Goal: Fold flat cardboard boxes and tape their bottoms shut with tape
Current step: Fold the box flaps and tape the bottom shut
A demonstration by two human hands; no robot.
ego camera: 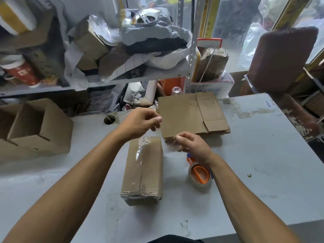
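A folded cardboard box [142,171] lies on the grey table [263,155] with its bottom up, clear tape running along the seam and wrinkled at the far end. My left hand [140,123] hovers above the box's far end, thumb and fingertips pinched together. My right hand [192,145] is to the right of the box, pinching a strip of clear tape [172,147] that shows faintly below its fingers. The strip seems to stretch up toward my left hand. A tape roll on an orange dispenser [199,175] rests on the table under my right wrist.
A stack of flat cardboard boxes [191,114] lies behind my hands. An open folded box [37,130] stands at the far left, with more cardboard beside it. Cluttered metal shelves [122,78] rise behind the table. A brown chair back [280,58] stands at the right.
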